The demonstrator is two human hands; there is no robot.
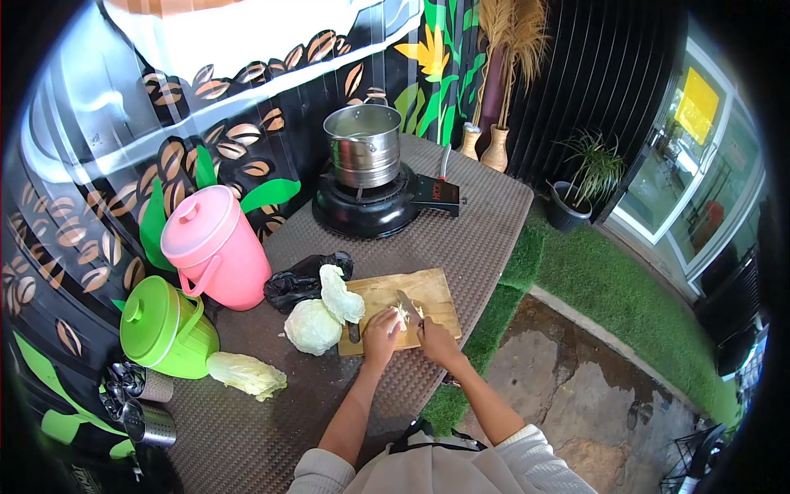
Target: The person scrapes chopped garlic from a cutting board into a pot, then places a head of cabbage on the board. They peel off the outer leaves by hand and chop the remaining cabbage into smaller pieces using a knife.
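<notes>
My right hand (439, 342) grips a knife (407, 304), its blade angled over a wooden cutting board (440, 288). Close to the blade, my left hand (382, 336) is closed with bent fingertips on a pale piece of cabbage (401, 318). Small shreds lie around the blade on the board. Just left of the board sits a round cabbage (313, 328), with a loose cabbage leaf (340, 294) leaning against it. A dark object (354, 332) lies at the board's left edge, beside my left hand. The knife handle is mostly hidden in my right hand.
A steel pot (363, 152) stands on a black gas stove (366, 210) at the back. Leftward are a black plastic bag (300, 280), a pink jug (220, 251), a green jug (169, 329), a napa cabbage (247, 375) and cutlery holders (150, 424). The woven table's edge (494, 284) runs along the right.
</notes>
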